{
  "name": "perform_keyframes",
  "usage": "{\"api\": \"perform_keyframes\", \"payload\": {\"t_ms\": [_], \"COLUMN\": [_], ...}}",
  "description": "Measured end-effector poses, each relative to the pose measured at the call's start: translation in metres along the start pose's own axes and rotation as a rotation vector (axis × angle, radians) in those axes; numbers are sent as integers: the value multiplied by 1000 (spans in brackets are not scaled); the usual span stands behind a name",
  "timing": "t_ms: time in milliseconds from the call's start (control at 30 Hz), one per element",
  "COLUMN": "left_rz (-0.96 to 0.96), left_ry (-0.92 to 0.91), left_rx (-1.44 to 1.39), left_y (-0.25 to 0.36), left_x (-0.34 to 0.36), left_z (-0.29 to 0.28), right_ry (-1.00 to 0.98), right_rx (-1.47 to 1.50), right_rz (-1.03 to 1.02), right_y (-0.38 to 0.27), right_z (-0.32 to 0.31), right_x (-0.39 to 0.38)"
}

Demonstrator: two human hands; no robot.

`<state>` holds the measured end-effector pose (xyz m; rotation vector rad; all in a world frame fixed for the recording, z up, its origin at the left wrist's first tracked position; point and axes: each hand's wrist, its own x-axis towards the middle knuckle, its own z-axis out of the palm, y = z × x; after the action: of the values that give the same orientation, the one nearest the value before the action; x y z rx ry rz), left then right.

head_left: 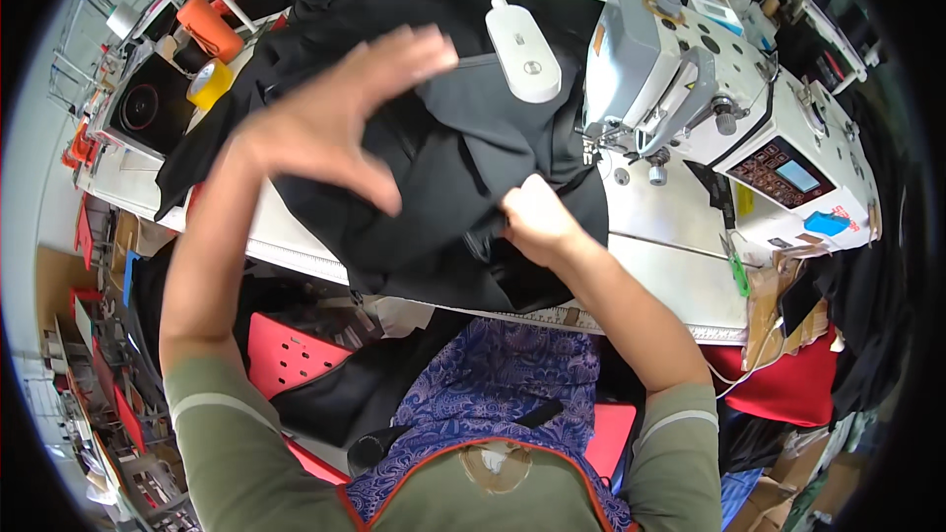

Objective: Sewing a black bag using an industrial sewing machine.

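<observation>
Black fabric [434, 227], a garment piece with folds and seams, lies spread over the sewing table [670, 286]. My left hand [325, 128] hovers above its left part with thumb and fingers wide apart, a little blurred by motion, holding nothing. Closed in a fist, my right hand [537, 222] grips a fold of the fabric left of and nearer to me than the needle area. The white sewing machine [680, 89] stands at the right, and the cloth reaches up to its presser foot. What lies inside my right fist is mostly hidden.
A white lamp [525, 54] on a bent neck hangs over the cloth. Green-handled snips [737, 271] and a phone [798, 300] lie at the right. Yellow tape [209, 85], an orange cylinder [209, 27] and a black speaker-like box [146, 108] stand at the left.
</observation>
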<state>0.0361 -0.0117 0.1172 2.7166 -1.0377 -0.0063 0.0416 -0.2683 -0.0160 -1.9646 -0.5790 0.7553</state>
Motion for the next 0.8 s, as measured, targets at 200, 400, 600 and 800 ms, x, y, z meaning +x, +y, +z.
{"api": "perform_keyframes", "payload": {"t_ms": [200,400,600,800], "left_rz": [-82,-288,-157,-416], "left_ry": [463,531,-80,-443], "left_rx": [293,135,-128,156], "left_y": [-68,-38,19,61], "left_x": [-15,39,50,52], "left_z": [50,13,67,91], "right_ry": [331,156,476,118], "right_rx": [165,-678,-1391,-530], "right_rz": [-392,-517,-683,-892], "right_y": [-19,-59,-54,-65], "right_z": [20,60,138,119], "right_x": [6,-20,-9,-15]}}
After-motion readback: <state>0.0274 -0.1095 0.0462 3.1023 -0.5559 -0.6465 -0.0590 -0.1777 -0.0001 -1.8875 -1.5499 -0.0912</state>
